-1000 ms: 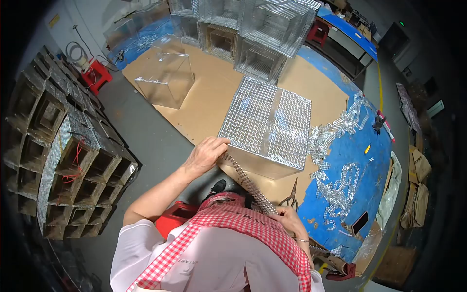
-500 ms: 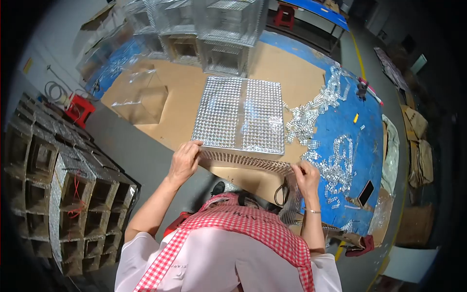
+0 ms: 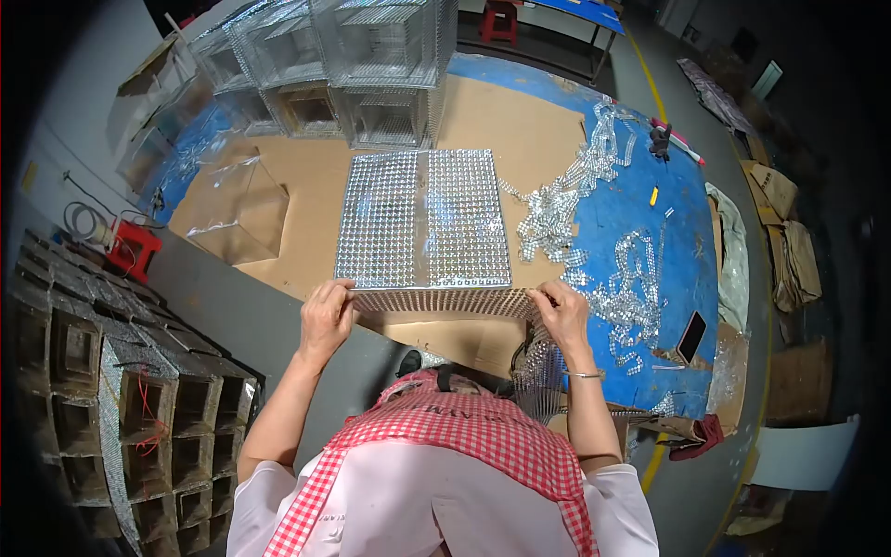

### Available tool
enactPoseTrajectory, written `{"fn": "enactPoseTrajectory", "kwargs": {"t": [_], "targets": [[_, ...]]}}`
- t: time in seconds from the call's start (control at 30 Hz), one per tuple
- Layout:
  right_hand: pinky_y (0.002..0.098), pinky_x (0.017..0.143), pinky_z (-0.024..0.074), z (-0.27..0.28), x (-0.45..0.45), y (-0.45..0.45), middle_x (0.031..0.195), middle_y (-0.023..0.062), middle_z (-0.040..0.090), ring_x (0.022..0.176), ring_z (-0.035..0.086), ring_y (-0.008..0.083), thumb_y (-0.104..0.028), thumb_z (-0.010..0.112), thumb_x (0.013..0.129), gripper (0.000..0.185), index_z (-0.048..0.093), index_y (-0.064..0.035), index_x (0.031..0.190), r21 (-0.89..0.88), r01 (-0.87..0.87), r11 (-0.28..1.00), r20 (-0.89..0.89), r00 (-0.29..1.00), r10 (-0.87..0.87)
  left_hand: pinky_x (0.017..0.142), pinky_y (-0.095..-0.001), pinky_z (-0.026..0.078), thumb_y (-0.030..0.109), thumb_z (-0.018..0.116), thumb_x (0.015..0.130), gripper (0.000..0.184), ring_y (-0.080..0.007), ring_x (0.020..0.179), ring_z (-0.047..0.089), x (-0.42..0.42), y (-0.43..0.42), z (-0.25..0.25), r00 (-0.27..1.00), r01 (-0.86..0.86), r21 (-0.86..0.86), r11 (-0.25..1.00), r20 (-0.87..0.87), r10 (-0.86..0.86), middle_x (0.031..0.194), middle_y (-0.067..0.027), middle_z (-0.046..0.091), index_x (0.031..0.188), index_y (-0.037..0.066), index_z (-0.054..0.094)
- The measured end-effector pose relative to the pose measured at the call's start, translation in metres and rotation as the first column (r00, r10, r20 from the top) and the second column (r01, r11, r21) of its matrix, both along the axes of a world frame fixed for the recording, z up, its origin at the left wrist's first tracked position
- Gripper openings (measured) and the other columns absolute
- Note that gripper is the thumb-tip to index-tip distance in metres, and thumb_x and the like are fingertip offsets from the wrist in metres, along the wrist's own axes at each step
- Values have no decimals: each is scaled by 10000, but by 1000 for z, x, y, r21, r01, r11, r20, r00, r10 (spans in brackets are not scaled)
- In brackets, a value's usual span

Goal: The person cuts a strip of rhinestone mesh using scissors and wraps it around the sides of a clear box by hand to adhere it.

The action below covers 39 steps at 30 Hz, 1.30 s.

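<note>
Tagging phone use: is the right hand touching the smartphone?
No: the right hand pinches the rhinestone strip along the near edge of the box, while the smartphone lies apart, farther right.

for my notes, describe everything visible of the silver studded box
The rectangular silver studded box sits on brown cardboard. Its flat top bears rows of shiny, plastic-looking studs, split by a plain band. The left hand and right hand hold a reflective studded strip along its near side; contact there is unclear.
</note>
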State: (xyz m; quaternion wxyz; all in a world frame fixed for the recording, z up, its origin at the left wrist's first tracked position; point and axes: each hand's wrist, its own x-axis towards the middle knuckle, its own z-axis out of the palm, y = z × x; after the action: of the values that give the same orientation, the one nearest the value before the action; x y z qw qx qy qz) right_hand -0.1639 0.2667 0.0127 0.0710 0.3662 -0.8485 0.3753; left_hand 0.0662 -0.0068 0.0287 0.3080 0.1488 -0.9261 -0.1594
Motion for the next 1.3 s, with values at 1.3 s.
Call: {"fn": "enactPoseTrajectory", "kwargs": {"t": [1.3], "targets": [[240, 537, 380, 15, 24, -60, 620, 47, 515, 565, 421, 84, -15, 602, 791, 299, 614, -48, 1088, 65, -410, 910, 176, 902, 394, 1062, -450, 192, 318, 503, 861, 694, -396, 1295, 217, -67, 93, -151, 970, -237, 158, 959, -19, 243, 1380, -316, 187, 1319, -118, 217]]}}
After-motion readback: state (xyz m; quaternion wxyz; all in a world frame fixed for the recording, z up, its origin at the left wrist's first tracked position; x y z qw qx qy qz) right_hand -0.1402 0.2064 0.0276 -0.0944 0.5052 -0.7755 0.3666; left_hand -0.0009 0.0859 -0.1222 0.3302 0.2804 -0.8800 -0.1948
